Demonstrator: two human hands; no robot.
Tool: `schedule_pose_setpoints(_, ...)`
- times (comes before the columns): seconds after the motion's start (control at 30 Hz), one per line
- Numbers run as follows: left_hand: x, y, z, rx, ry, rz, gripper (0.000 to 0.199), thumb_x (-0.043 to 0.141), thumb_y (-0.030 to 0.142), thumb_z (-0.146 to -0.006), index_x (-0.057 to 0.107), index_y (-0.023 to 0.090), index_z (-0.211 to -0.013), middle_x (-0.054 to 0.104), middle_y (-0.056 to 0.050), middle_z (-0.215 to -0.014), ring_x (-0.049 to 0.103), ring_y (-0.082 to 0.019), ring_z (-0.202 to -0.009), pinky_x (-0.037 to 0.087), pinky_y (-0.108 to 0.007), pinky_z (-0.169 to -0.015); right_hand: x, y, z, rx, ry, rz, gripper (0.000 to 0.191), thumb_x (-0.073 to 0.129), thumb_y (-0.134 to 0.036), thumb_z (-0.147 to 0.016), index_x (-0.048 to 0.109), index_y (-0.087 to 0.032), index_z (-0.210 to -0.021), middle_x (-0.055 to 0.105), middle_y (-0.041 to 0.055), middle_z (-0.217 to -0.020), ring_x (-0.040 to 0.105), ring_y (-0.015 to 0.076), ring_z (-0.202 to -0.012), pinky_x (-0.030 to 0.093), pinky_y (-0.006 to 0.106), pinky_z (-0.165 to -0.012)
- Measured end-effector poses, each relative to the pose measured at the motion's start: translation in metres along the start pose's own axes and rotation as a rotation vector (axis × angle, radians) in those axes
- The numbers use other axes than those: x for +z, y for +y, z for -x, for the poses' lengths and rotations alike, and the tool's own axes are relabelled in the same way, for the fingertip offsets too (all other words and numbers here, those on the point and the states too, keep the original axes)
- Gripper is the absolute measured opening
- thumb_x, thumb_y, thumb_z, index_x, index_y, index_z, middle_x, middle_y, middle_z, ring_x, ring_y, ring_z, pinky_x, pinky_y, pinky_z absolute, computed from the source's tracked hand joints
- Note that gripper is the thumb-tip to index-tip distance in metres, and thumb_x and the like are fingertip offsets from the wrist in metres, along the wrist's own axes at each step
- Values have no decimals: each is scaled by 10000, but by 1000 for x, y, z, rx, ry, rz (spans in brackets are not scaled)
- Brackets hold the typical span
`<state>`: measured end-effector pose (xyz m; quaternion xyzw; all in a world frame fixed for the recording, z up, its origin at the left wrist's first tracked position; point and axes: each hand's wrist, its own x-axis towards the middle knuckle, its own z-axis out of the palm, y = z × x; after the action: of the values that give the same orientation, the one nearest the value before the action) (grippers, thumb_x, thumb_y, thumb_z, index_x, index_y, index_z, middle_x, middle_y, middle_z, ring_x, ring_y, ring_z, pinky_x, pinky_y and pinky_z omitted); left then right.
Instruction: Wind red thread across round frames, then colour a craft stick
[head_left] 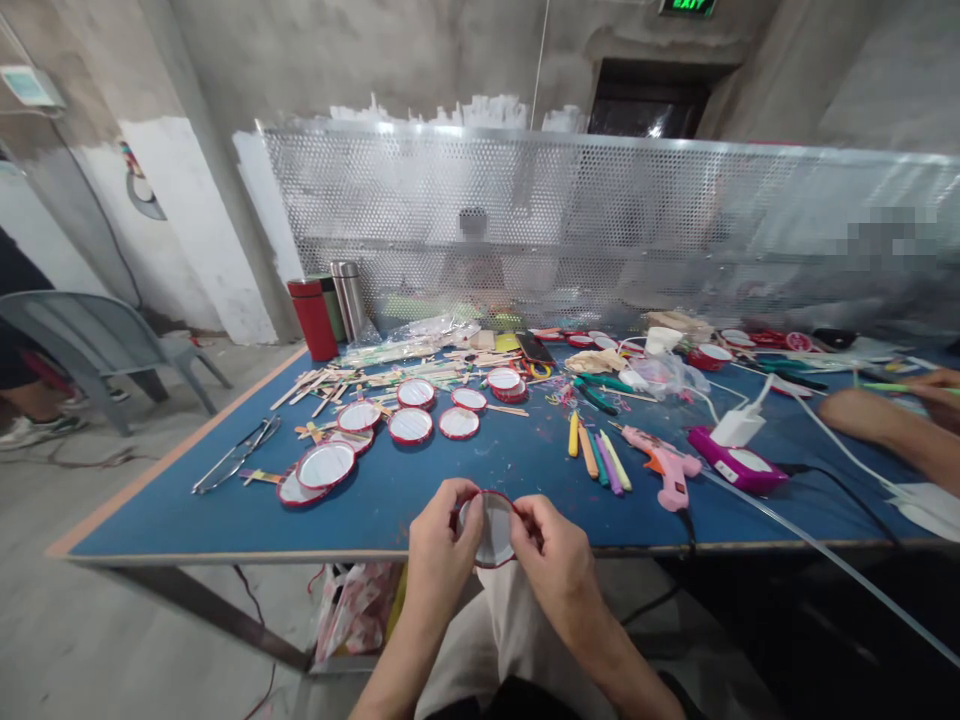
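Between my two hands is a small round disc with a red rim [495, 530] and a pale grey face, held at the table's front edge above my lap. My left hand [444, 535] grips its left side, thumb laid on the face. On the opposite side my right hand [553, 545] pinches the red rim between thumb and fingers. Similar red-rimmed discs [411, 425] lie in a loose group beyond my left hand. A pink glue gun [664, 465] and several coloured crayon-like sticks [598, 455] rest ahead of my right hand.
Wooden sticks [322, 385] and a pair of glasses [236, 455] lie on the blue table [202, 520]. Bottles [313, 320] stand at back left, before a perforated metal screen [420, 200]. A purple power box [739, 462] with cables sits right, near another person's arm [885, 425].
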<state>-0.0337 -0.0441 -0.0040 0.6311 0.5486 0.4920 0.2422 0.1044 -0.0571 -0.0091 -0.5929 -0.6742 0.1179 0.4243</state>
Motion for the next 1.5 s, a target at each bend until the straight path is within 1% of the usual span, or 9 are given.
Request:
schedule_pose_setpoints(0.1, 2, 1, 0, -10, 33, -30, 148, 486, 285, -825, 600, 194, -801, 639, 24, -673, 542, -100, -558, 413, -178, -537, 0, 1, 1, -16, 2, 7, 172, 459, -245, -844, 612, -190, -789, 658, 4, -657, 570, 124, -534, 411, 204, -526)
schedule_pose_setpoints(0.2, 4, 1, -1, 9, 31, -64, 150, 476, 268, -823, 608, 197, -815, 624, 32, -661, 534, -96, -558, 399, -173, -531, 1, 1, 2, -28, 4, 11, 176, 456, -244, -849, 615, -189, -797, 662, 3, -658, 574, 122, -530, 414, 203, -527)
schedule_pose_setpoints(0.33, 5, 0, -1, 4, 47, -100, 134, 465, 252, -811, 586, 202, -782, 594, 45, -628, 518, -93, -533, 386, -172, -518, 2, 2, 2, -47, 12, 25, 200, 441, -238, -856, 627, -188, -802, 680, 14, -671, 588, 127, -540, 421, 206, -533)
schedule_pose_setpoints(0.8, 4, 2, 0, -33, 57, -111, 118, 448, 261, -790, 552, 212, -762, 547, 57, -567, 505, -97, -491, 375, -176, -498, 3, 2, 2, -52, 1, 49, 208, 434, -227, -867, 632, -192, -813, 694, 24, -707, 617, 139, -593, 422, 212, -562)
schedule_pose_setpoints(1.2, 4, 4, 0, -42, 75, -84, 112, 450, 268, -776, 543, 212, -747, 570, 49, -569, 520, -105, -489, 379, -180, -477, 3, 4, 2, -76, 14, 48, 204, 438, -217, -873, 632, -196, -815, 689, 20, -700, 621, 141, -602, 425, 218, -575)
schedule_pose_setpoints(1.33, 4, 4, 1, -47, 73, -96, 108, 448, 260, -771, 539, 210, -746, 551, 53, -553, 514, -105, -484, 375, -181, -476, 3, 3, 2, -67, 14, 47, 200, 440, -221, -878, 628, -197, -813, 691, 18, -706, 621, 142, -601, 420, 218, -569)
schedule_pose_setpoints(1.5, 4, 3, 1, -54, 77, -92, 109, 452, 268, -779, 537, 208, -747, 567, 48, -567, 524, -109, -496, 382, -185, -484, 3, 4, 3, -56, 6, 44, 206, 436, -226, -881, 632, -194, -824, 693, 20, -719, 625, 145, -616, 421, 222, -586)
